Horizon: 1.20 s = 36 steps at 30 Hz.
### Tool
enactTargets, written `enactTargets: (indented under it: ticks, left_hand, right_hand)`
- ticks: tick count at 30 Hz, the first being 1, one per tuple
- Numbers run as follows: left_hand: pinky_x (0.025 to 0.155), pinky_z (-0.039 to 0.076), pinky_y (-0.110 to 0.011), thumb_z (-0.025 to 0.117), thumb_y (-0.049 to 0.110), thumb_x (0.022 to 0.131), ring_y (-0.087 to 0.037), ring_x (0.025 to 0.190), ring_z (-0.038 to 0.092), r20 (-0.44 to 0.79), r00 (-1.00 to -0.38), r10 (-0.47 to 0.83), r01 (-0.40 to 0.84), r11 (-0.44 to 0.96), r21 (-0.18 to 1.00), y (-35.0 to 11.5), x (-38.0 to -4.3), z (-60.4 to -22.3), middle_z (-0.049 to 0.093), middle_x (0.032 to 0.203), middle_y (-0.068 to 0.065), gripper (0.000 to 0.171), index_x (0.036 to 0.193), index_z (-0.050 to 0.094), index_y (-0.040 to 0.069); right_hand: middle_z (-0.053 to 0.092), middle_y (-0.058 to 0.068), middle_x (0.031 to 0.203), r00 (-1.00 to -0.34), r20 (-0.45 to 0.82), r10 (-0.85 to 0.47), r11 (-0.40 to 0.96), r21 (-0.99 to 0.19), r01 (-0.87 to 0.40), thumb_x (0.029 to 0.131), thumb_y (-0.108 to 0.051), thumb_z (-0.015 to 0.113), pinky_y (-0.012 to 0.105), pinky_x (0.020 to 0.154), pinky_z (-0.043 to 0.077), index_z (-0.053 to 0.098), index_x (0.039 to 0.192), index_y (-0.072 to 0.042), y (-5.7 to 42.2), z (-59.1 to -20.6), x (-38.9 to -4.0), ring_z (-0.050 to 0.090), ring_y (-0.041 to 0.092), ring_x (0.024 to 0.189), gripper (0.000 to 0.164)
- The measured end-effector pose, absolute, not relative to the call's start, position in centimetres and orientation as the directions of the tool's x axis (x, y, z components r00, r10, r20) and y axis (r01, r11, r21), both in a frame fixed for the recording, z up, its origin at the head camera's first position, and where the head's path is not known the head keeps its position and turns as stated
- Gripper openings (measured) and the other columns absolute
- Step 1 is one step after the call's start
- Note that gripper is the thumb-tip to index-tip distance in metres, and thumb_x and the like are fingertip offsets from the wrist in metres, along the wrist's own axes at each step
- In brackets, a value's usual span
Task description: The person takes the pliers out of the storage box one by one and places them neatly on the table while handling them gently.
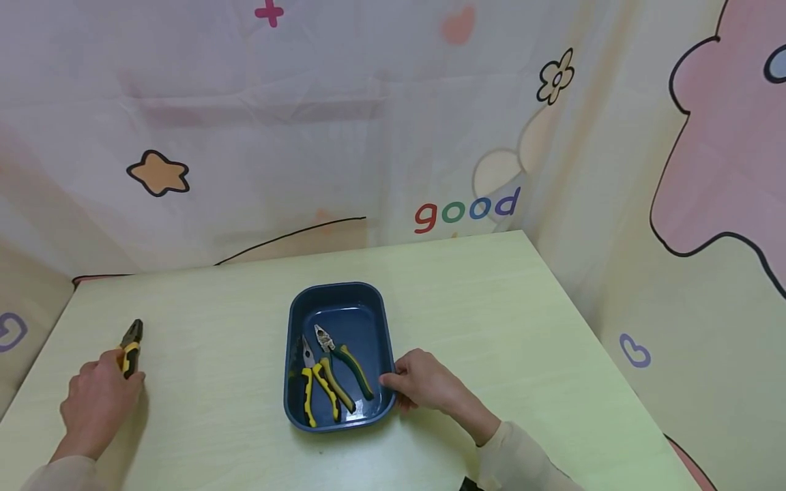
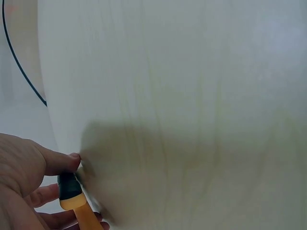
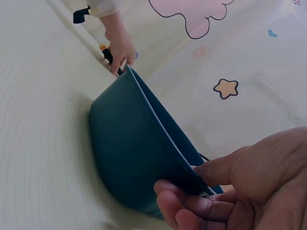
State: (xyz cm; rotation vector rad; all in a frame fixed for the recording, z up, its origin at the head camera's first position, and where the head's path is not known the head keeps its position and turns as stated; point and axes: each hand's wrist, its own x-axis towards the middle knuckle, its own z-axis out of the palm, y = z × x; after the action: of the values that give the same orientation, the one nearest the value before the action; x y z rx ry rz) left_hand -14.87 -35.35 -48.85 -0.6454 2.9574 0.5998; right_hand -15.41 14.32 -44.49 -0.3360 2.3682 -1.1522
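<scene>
On the left side of the table, my left hand (image 1: 101,395) grips a pair of pliers (image 1: 131,344) with black and yellow handles, their dark jaws pointing to the back. The left wrist view has the yellow and black handle (image 2: 76,199) between thumb and fingers. My right hand (image 1: 424,382) pinches the right rim of a deep blue tray (image 1: 381,320), thumb over the edge and fingers against the outer wall. Inside the tray lie yellow-and-black long-nose pliers (image 1: 309,372) and, partly crossing beside them, green-handled pliers (image 1: 346,368).
The tray stands on a pale wooden table (image 1: 479,293). A printed curtain (image 1: 307,136) hangs right behind the table's back edge and along its sides. A small black object (image 1: 469,485) shows by the right sleeve.
</scene>
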Motion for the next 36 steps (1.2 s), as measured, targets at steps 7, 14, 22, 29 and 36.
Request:
enactTargets:
  ticks: [7, 14, 22, 29, 36]
  left_hand:
    - [0.068, 0.045, -0.064, 0.064, 0.02, 0.097, -0.062, 0.106, 0.048, -0.145, -0.907, -0.396, -0.422, 0.833, 0.358, -35.44, -14.94, -48.9, 0.045, 0.117, -0.043, 0.061, 0.137, 0.036, -0.016]
    - [0.07, 0.045, -0.063, 0.065, 0.02, 0.097, -0.061, 0.107, 0.048, -0.165, -0.895, -0.415, -0.447, 0.825, 0.347, -35.42, -15.11, -48.98, 0.045, 0.119, -0.043, 0.063, 0.142, 0.034, -0.013]
    - [0.068, 0.045, -0.06, 0.066, 0.021, 0.097, -0.058, 0.103, 0.049, -0.17, -0.892, -0.419, -0.452, 0.826, 0.337, -35.44, -15.15, -48.99, 0.047, 0.117, -0.042, 0.063, 0.141, 0.035, -0.013]
    - [0.068, 0.046, -0.059, 0.067, 0.024, 0.098, -0.055, 0.101, 0.05, -0.195, -0.881, -0.43, -0.472, 0.815, 0.335, -35.43, -15.1, -48.98, 0.048, 0.115, -0.04, 0.066, 0.143, 0.035, -0.011]
    - [0.071, 0.045, -0.062, 0.069, 0.023, 0.098, -0.06, 0.109, 0.047, -0.198, -0.886, -0.419, -0.463, 0.818, 0.34, -35.43, -15.08, -48.9, 0.046, 0.121, -0.042, 0.066, 0.143, 0.035, -0.011]
  right_hand:
    - [0.064, 0.003, 0.059, -0.853, -0.316, -0.415, 0.61, -0.793, -0.003, 0.1, -0.017, 0.07, 0.023, 0.049, 0.047, 0.072, 0.078, 0.0, 14.35, -44.44, -15.35, 0.061, 0.018, 0.052, 0.028]
    - [0.064, 0.004, 0.061, -0.854, -0.326, -0.406, 0.612, -0.791, 0.011, 0.1, -0.017, 0.07, 0.024, 0.051, 0.049, 0.072, 0.08, 0.001, 14.26, -44.17, -15.12, 0.061, 0.018, 0.053, 0.026]
    - [0.064, 0.004, 0.06, -0.854, -0.316, -0.413, 0.601, -0.799, 0.005, 0.099, -0.016, 0.07, 0.024, 0.05, 0.048, 0.072, 0.079, 0.0, 14.3, -44.19, -15.15, 0.062, 0.018, 0.052, 0.026]
    - [0.065, 0.004, 0.061, -0.854, -0.314, -0.414, 0.604, -0.797, 0.0, 0.099, -0.017, 0.07, 0.025, 0.05, 0.049, 0.072, 0.079, 0.001, 14.29, -44.22, -15.16, 0.062, 0.018, 0.052, 0.027]
    - [0.065, 0.005, 0.061, -0.855, -0.313, -0.413, 0.601, -0.799, 0.002, 0.099, -0.016, 0.07, 0.025, 0.051, 0.05, 0.072, 0.078, 0.0, 14.27, -44.24, -15.16, 0.061, 0.016, 0.052, 0.027]
